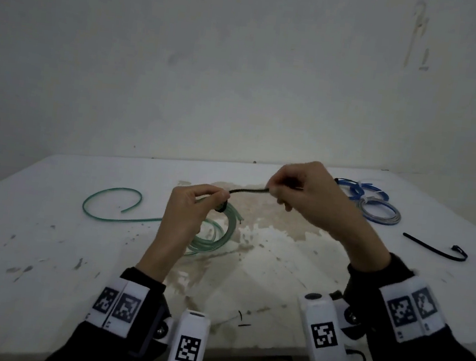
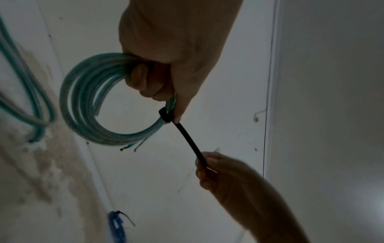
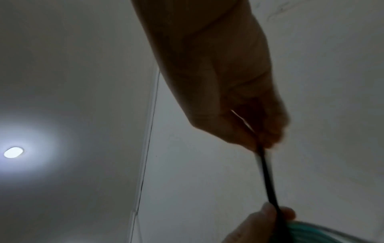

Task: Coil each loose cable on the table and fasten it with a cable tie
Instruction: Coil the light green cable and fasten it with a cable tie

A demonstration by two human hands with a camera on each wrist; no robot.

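Observation:
My left hand [image 1: 198,199] grips a coil of green cable [image 2: 83,105] above the table; the coil [image 1: 221,232] hangs partly behind the hand. A black cable tie [image 1: 249,190] is looped around the coil, its head [image 2: 165,115] sitting by my left fingertips. My right hand [image 1: 290,186] pinches the tie's free tail [image 2: 191,141] and holds it taut to the right. The same tail [image 3: 267,179] runs down from my right fingers to the left hand [image 3: 268,218]. A loose tail of green cable [image 1: 108,203] trails left on the table.
Coiled blue cable [image 1: 356,187] and grey cable [image 1: 380,211], each tied, lie at the back right of the white table [image 1: 42,246]. A spare black cable tie [image 1: 435,248] lies near the right edge. A stained patch covers the table's middle.

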